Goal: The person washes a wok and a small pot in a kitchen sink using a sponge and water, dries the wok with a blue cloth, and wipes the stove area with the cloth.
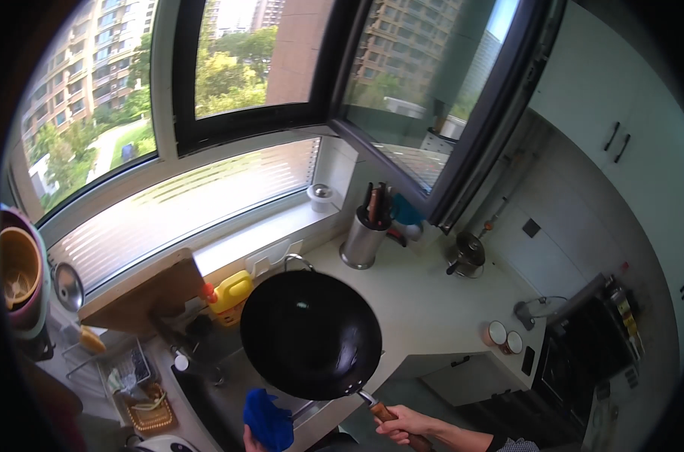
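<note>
A black wok [311, 339] is held up by its wooden handle, its dark inside facing the camera, over the sink's right part and the counter edge. My right hand [401, 424] is closed around that handle. Low in the view, my left hand [252, 440] holds a blue cloth [267, 421] below and left of the wok, apart from it. Part of the sink [206, 409] shows under the cloth and wok. Most of my left hand is hidden by the cloth and the picture's lower edge.
A yellow bottle [231, 294] with a red cap and a wooden cutting board [144, 296] stand behind the sink. On the counter [432, 299] are a knife block [364, 240], a small lidded pot [467, 254] and two cups [495, 333]. A wicker basket [149, 421] sits left.
</note>
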`<action>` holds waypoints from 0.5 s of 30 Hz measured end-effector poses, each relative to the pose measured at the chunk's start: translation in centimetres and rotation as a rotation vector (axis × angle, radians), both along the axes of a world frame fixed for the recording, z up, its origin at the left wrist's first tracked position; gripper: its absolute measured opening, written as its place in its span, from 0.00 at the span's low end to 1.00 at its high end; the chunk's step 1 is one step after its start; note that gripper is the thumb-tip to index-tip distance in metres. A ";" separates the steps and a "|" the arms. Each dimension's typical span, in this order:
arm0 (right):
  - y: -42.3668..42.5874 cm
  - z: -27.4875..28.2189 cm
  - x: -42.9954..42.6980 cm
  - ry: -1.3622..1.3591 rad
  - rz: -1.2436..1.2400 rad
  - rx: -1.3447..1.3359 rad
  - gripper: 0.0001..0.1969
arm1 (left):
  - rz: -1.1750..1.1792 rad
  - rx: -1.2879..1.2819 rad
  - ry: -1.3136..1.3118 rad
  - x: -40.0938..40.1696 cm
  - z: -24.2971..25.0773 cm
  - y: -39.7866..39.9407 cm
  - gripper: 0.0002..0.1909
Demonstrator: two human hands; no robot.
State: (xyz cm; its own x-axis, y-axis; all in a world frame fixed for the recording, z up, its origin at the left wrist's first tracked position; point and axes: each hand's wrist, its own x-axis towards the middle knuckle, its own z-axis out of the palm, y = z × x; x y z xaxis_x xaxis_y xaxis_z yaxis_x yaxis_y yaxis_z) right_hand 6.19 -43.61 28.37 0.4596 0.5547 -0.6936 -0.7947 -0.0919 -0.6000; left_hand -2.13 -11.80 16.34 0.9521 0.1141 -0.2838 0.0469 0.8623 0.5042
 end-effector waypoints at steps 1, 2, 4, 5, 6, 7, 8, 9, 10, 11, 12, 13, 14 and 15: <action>-0.5 0.4 -0.7 0.224 -0.028 0.160 0.08 | -0.033 0.016 -0.106 0.0 -0.5 -1.2 0.27; -1.1 0.9 -1.5 0.359 -0.112 0.300 0.08 | -0.087 0.047 -0.114 0.1 -1.0 -2.3 0.27; -0.6 3.0 -3.4 0.345 -0.167 0.299 0.07 | -0.191 0.083 -0.102 0.8 -0.3 -4.4 0.27; -0.6 4.7 -4.7 0.336 -0.208 0.272 0.07 | -0.245 0.081 -0.115 1.6 0.0 -5.9 0.27; -0.9 6.0 -5.8 0.332 -0.186 0.238 0.07 | -0.286 0.082 -0.133 2.4 0.2 -7.1 0.27; -1.7 7.1 -6.9 0.346 -0.185 0.204 0.08 | -0.309 0.070 -0.162 3.4 0.3 -8.0 0.27; -2.9 7.4 -8.4 0.340 -0.195 0.197 0.08 | -0.318 0.032 -0.187 4.5 0.6 -9.4 0.27; -4.1 7.5 -9.8 0.331 -0.196 0.196 0.09 | -0.315 -0.026 -0.214 5.9 0.8 -10.3 0.27; -5.0 8.3 -11.0 0.287 -0.225 0.208 0.09 | -0.300 -0.091 -0.243 7.3 0.9 -11.0 0.27; -6.3 8.4 -11.9 0.268 -0.245 0.220 0.09 | -0.288 -0.163 -0.282 9.1 1.0 -11.7 0.27; -7.6 8.3 -13.1 0.263 -0.267 0.218 0.09 | -0.295 -0.236 -0.320 10.8 0.9 -12.6 0.27; -9.1 8.3 -14.1 0.253 -0.280 0.217 0.09 | -0.320 -0.300 -0.370 12.4 0.7 -13.7 0.28; -10.7 8.6 -15.5 0.229 -0.309 0.235 0.09 | -0.378 -0.383 -0.416 13.7 -0.2 -15.5 0.28; -12.4 8.8 -16.8 0.210 -0.327 0.243 0.09 | -0.429 -0.419 -0.452 14.6 -0.3 -17.7 0.28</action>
